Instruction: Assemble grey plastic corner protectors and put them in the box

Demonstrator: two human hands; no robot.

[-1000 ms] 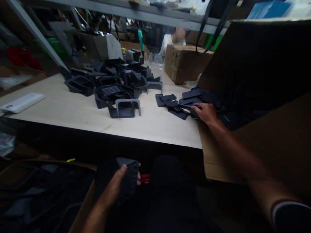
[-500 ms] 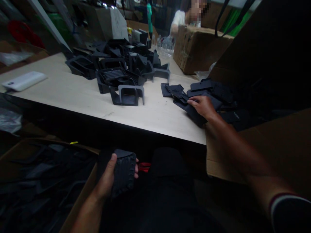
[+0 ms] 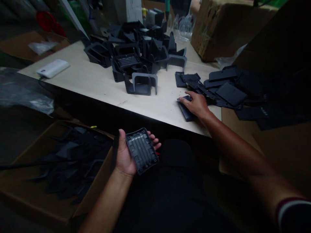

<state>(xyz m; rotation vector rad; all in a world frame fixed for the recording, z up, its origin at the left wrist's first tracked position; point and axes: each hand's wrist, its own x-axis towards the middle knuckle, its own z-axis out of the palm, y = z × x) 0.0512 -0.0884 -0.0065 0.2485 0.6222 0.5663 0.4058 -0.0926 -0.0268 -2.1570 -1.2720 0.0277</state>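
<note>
A dark ribbed plastic plate lies across the palm of my left hand, its ribbed inner face up, with fingers and thumb round its edges. Over the table's front edge, my right hand has its fingers on a flat black piece lying on the tabletop. Just behind and to the right of that hand is a pile of flat black plates. Grey-black bracket-shaped parts are heaped farther back on the table.
A white device with a cable rests at the table's left. An open carton of black parts stands at lower left. A closed cardboard box and clear plastic are at the back; another cardboard flap is at right.
My left hand has risen and tilted the plate so its ribbed face shows. My right hand has moved off the pile's edge, with a flat black piece now under its fingers.
</note>
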